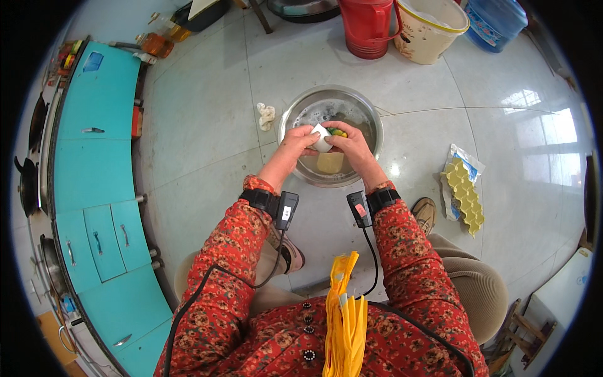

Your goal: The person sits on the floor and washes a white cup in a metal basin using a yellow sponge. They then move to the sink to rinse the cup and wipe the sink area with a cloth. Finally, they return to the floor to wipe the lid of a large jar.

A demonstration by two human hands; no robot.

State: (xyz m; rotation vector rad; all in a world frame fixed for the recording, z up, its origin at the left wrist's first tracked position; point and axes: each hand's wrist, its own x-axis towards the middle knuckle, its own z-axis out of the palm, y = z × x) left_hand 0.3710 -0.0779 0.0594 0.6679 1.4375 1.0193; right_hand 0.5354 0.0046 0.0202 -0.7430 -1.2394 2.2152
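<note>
Both hands are over a round metal basin (301,172) of sudsy water on the floor. My left hand (300,140) grips the left side of a small white cup-like object (321,137). From the right, my right hand (349,142) holds the same object, along with a green and yellow sponge or scrubber (337,132), partly hidden by the fingers. Beneath the hands, a pale yellow block-like thing (330,163) shows in the basin. Wrist straps with small black devices sit on both forearms.
A crumpled whitish cloth or paper (266,116) lies left of the basin. At right is a yellow egg tray (462,195) on packaging. Beyond stand a red bucket (369,30), a cream bucket (426,37) and a blue water bottle (495,23). Turquoise cabinets (94,174) line the left.
</note>
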